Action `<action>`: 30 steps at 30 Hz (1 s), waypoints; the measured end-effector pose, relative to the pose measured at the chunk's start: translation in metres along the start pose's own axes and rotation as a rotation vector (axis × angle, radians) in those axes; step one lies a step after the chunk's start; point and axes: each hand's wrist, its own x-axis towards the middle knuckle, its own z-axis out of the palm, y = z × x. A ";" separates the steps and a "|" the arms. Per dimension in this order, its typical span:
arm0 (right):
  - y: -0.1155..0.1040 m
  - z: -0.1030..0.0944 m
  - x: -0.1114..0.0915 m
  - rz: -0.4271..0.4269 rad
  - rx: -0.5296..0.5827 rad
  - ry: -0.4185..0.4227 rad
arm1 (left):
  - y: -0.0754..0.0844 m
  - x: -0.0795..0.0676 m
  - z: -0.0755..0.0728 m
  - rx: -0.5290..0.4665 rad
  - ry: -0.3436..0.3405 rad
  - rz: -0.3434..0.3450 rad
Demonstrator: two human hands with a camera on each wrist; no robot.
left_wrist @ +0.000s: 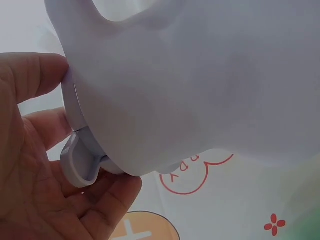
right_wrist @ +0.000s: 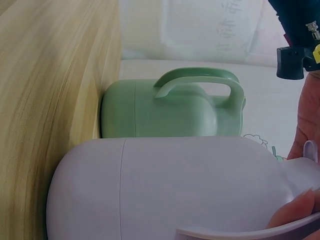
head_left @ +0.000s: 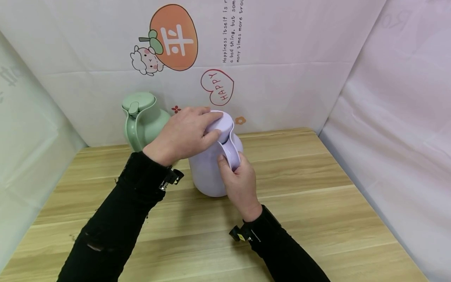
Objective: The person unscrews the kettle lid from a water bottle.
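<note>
A pale purple vacuum jug [head_left: 208,176] stands upright on the wooden table. My right hand [head_left: 243,186] grips its handle [head_left: 230,152], thumb along the near side. From above, my left hand [head_left: 184,135] holds the round lid [head_left: 224,124]. In the left wrist view the thumb and fingers [left_wrist: 42,75] curl about the lid's rim, beside a small protruding spout tab [left_wrist: 80,162]. The right wrist view shows the jug's smooth side [right_wrist: 175,185], with part of the right hand at its handle.
A green vacuum jug [head_left: 149,121] of similar shape stands behind and to the left, partly hidden by the left hand. White printed cloth [head_left: 282,78] hangs behind the wooden table [head_left: 317,203] and along both sides. Each black sleeve carries a small wrist camera.
</note>
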 end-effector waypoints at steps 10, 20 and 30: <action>0.000 0.000 -0.001 0.016 0.002 0.003 | 0.005 0.000 0.004 0.049 0.077 -0.061; 0.000 0.002 -0.001 0.009 0.001 0.005 | 0.009 0.003 0.007 0.099 0.066 -0.165; -0.001 0.002 -0.001 0.006 0.008 0.010 | 0.015 0.003 0.009 0.141 0.090 -0.222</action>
